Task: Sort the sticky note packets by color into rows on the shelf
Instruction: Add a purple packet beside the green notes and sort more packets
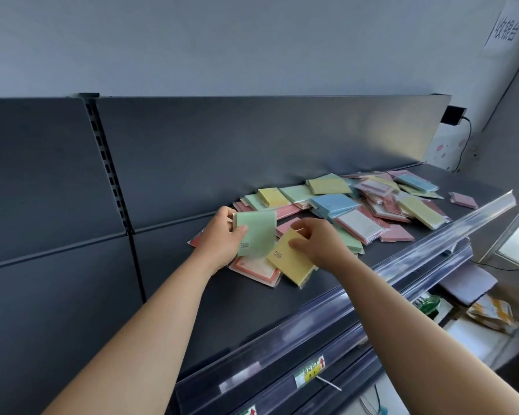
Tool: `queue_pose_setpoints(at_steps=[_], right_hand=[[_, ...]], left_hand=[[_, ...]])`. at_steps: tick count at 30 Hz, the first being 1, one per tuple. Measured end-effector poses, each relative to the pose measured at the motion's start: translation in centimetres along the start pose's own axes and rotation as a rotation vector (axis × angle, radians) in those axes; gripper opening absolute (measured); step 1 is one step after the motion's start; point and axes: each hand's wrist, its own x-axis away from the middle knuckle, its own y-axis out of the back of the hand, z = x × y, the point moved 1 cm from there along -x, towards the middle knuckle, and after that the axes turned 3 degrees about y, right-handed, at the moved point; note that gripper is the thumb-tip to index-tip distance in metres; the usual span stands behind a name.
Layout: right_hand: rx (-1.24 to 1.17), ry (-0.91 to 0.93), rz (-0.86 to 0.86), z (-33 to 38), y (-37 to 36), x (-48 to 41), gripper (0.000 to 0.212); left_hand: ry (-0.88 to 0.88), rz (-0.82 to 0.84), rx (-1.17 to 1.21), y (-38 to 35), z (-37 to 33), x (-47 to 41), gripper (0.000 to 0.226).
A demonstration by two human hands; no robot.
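Left hand (222, 238) grips a pale green wrapped sticky note packet (256, 232); right hand (318, 244) pinches a yellow wrapped packet (291, 262) beside it, at the loose multicoloured pile (372, 205) on the dark metal shelf (252, 310). I think the smooth wrappers may slip, or a pull may scatter the pile.

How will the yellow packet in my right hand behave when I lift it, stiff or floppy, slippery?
Probably fairly stiff: the yellow packet looks flat though the right hand pinches only its corner. Likely light, as a fingertip pinch seems enough. Its glossy clear wrap may be slippery, so it could slide from a loose grip.
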Motion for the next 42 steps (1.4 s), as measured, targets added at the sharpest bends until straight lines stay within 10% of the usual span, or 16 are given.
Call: queue_pose_setpoints(at_steps=[14, 29, 42], right_hand=[[-0.564, 0.168, 0.177, 7.3, -2.4, 1.6, 0.018], [-0.627, 0.240, 0.616, 21.5, -17.8, 11.4, 0.041], [-0.656, 0.277, 0.650, 36.9, -33.9, 22.4, 0.021]], left_hand=[[0.173, -0.364, 0.341, 6.8, 0.6, 9.3, 0.017], [0.309, -0.756, 0.313, 21.6, 6.8, 25.1, 0.026], [0.369, -0.897, 0.229, 40.4, 14.2, 37.6, 0.031]])
